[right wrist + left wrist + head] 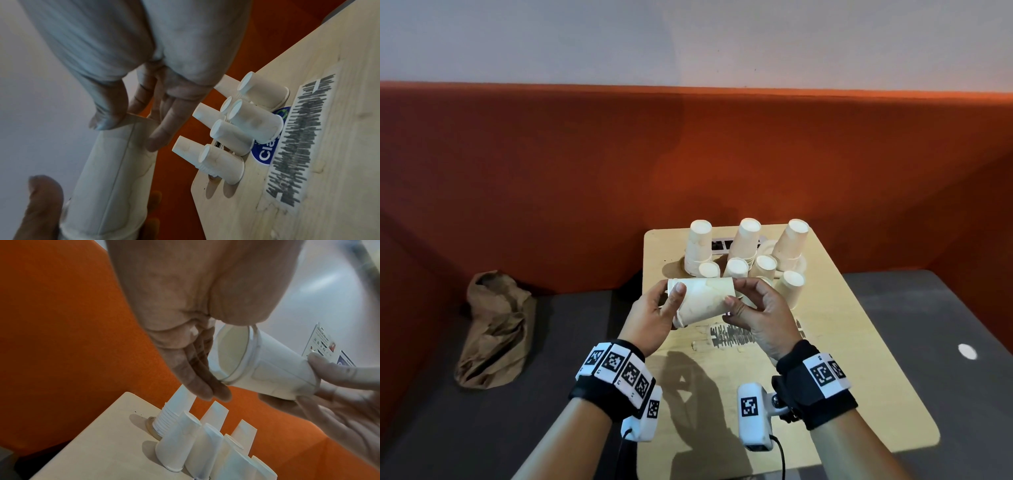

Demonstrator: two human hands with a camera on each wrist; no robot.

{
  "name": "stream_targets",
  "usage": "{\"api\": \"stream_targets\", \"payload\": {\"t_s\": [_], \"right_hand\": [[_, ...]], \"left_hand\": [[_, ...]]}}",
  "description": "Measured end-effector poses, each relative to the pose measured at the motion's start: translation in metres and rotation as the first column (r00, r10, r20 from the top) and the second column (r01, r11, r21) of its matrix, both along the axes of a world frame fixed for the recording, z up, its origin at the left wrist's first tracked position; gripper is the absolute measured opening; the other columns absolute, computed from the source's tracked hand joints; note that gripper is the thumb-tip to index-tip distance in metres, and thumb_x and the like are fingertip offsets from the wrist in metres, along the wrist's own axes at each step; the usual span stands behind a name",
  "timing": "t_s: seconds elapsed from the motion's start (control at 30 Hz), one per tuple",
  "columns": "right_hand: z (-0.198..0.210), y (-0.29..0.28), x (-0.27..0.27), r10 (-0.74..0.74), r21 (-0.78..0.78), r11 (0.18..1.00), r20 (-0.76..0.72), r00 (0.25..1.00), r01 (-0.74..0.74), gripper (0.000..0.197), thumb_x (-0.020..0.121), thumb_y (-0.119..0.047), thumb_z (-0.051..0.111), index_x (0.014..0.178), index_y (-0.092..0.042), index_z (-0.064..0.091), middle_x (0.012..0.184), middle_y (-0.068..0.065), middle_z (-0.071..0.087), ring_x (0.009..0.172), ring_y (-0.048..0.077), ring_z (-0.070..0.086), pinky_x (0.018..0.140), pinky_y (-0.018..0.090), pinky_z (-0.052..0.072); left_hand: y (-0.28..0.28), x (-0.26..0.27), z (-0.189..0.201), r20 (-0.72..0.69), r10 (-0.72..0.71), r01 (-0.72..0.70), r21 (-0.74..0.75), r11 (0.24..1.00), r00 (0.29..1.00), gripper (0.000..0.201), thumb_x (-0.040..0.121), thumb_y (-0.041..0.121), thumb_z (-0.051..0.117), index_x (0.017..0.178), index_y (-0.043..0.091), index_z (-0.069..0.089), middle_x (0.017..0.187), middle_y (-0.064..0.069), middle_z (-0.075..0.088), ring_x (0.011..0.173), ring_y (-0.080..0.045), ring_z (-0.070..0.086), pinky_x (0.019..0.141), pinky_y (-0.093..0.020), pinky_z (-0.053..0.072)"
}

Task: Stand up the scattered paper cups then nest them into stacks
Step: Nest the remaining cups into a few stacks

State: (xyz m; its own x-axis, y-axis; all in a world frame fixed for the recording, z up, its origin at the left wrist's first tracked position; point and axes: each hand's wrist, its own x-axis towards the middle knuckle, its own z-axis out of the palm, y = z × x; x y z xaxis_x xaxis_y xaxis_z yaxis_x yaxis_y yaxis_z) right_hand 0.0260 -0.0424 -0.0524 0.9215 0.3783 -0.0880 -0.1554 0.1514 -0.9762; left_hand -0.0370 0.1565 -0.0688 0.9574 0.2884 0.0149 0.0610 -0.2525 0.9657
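Hands around sideways cup

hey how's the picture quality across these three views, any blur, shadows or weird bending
Head view: sharp, wide-angle bending at the edges, hard shadow of the hands on the table. Left wrist view: left hand fills the top, soft and blurred; held paper cup fairly clear. Right wrist view: dim, bluish, right hand smeared, table steeply tilted.

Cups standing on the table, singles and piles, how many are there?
8. Back row: left stack, middle stack, right stack. Front row: far-left cup, second cup, third cup, far-right cup, plus a hidden cup behind the right hand. The held cup is not counted. Others may hide.
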Motion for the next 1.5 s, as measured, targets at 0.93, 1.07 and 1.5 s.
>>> {"api": "stream_targets", "payload": {"t_s": [0.93,1.07,1.5], "right_hand": [[0.02,-0.112,0.092,-0.197,-0.224,0.933,0.339,0.92,0.282,0.032,0.082,-0.013,0.08,0.106,-0.024,0.063,0.114,-0.01,0.064,0.102,0.006,0.064,0.08,0.017,0.052],[0.013,-0.132,0.115,-0.199,-0.29,0.908,0.338,0.92,0.303,0.031,0.081,-0.018,0.081,0.104,-0.03,0.064,0.115,-0.014,0.065,0.104,0.013,0.066,0.077,0.02,0.051],[0.017,-0.127,0.197,-0.133,-0.389,0.752,0.702,0.7,0.533,0.028,0.086,-0.014,0.072,0.105,-0.026,0.057,0.129,-0.012,0.055,0.122,0.004,0.051,0.094,0.032,0.049]], "left_hand": [[-0.119,0.116,0.018,-0.099,-0.155,0.179,0.318,0.931,0.983,0.078,0.079,0.035,0.079,0.146,0.029,0.04,0.126,0.021,0.051,0.114,-0.002,0.048,0.094,-0.022,0.04],[-0.132,0.134,0.007,-0.129,-0.186,0.217,0.301,0.929,0.974,0.071,0.081,0.04,0.076,0.144,0.03,0.046,0.131,0.014,0.06,0.113,-0.005,0.057,0.098,-0.032,0.048],[-0.128,0.163,-0.012,-0.163,-0.078,0.145,0.455,0.879,0.983,0.064,0.087,0.034,0.069,0.145,0.023,0.043,0.147,0.004,0.046,0.133,-0.013,0.042,0.107,-0.02,0.027]]}}
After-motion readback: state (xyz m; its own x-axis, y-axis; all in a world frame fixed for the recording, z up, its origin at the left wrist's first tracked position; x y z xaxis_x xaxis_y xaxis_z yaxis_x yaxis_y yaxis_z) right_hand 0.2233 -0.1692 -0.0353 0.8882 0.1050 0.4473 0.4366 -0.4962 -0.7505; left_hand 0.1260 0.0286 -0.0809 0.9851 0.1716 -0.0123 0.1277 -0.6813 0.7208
